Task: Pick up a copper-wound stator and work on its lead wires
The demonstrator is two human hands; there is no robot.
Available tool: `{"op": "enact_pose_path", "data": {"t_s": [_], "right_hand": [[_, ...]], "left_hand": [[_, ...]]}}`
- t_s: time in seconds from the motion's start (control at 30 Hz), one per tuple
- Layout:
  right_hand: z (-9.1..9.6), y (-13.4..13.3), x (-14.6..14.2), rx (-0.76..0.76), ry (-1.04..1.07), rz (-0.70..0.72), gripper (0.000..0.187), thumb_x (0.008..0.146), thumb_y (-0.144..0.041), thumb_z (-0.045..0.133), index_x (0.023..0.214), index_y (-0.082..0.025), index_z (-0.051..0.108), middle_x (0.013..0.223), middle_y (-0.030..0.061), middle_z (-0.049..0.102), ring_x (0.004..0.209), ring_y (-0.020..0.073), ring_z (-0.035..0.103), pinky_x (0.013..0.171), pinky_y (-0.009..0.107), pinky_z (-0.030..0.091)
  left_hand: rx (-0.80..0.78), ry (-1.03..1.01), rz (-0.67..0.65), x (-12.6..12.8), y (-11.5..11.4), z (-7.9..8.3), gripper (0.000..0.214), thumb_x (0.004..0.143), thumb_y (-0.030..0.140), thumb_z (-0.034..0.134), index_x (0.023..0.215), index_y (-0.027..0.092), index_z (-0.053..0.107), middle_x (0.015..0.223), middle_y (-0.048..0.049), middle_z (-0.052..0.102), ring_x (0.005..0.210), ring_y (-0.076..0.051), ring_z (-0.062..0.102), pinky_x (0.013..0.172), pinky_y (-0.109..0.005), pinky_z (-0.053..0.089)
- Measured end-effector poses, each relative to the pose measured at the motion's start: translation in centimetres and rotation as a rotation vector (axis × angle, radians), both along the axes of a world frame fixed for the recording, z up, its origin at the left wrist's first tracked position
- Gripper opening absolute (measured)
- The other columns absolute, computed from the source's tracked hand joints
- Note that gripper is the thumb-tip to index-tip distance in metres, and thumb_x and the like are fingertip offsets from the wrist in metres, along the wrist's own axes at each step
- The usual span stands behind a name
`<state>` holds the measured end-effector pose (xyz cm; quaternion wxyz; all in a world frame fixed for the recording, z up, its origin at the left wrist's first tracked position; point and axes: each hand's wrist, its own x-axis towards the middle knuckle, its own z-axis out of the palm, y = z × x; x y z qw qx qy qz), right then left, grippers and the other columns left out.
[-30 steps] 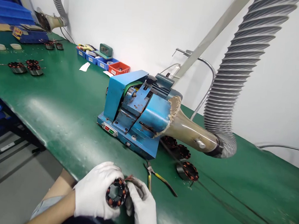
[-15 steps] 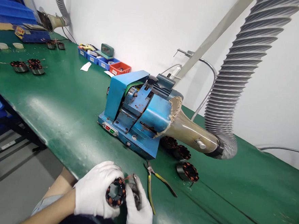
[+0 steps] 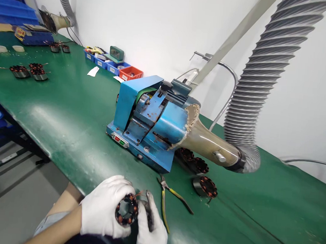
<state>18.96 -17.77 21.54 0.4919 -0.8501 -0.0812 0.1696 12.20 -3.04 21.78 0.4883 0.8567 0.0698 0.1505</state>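
Observation:
My left hand point(image 3: 105, 207), in a white glove, is closed around a motor stator point(image 3: 117, 215) with copper windings and a dark, ring-shaped core. The stator's open face is turned toward me. A short copper lead point(image 3: 139, 193) sticks out of its upper right side. Close against that side is my right hand point(image 3: 152, 225), gloved too, its fingers bent and their inner faces stained dark. The fingertips are at the lead, but what they grip is hard to make out. Diagonal cutters point(image 3: 164, 196) with yellow handles lie spread on the green table, just right of my right hand.
A blue belt grinding machine point(image 3: 142, 135) stands ahead, joined to an extraction nozzle point(image 3: 209, 142) and grey hose point(image 3: 254, 87). Several stators point(image 3: 203, 186) sit right of it, others point(image 3: 39, 74) at far left. Small bins point(image 3: 130, 74) line the wall.
My right hand has shifted very slightly, its fingers turning a little beside the stator. The left hand keeps its hold; the view has moved a touch.

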Motion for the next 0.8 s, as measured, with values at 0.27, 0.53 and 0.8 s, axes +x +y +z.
{"op": "enact_pose_path", "data": {"t_s": [0.27, 0.53, 0.8], "right_hand": [[-0.9, -0.2, 0.5, 0.04, 0.061, -0.007, 0.063, 0.084, -0.058, 0.057, 0.125, -0.01, 0.062, 0.13, 0.0089, 0.055, 0.122, 0.0218, 0.052, 0.108, 0.028, 0.037], [-1.3, -0.9, 0.9, 0.058, 0.192, -0.032, 0.072, 0.078, -0.066, 0.061, 0.131, -0.017, 0.059, 0.128, 0.0012, 0.057, 0.119, 0.015, 0.053, 0.107, 0.022, 0.038], [0.1, 0.4, 2.8, 0.112, 0.451, -0.064, 0.092, 0.055, -0.069, 0.075, 0.123, -0.009, 0.062, 0.128, 0.0081, 0.057, 0.119, 0.0194, 0.055, 0.099, 0.02, 0.047]], "left_hand": [[0.019, -0.033, 0.016, -0.1, 0.0, -0.1, 0.047, 0.055, 0.033, 0.072, 0.095, 0.016, 0.056, 0.099, -0.0063, 0.06, 0.091, -0.021, 0.055, 0.099, -0.038, 0.037], [-0.014, 0.017, 0.013, 0.0, 0.0, 0.1, 0.051, 0.046, 0.031, 0.079, 0.087, 0.015, 0.053, 0.088, -0.0028, 0.057, 0.084, -0.019, 0.05, 0.089, -0.036, 0.039], [0.001, -0.001, 0.014, -0.2, 0.1, 0.0, 0.056, 0.048, 0.033, 0.08, 0.097, 0.016, 0.058, 0.099, -0.0043, 0.06, 0.092, -0.021, 0.055, 0.095, -0.036, 0.038]]}}
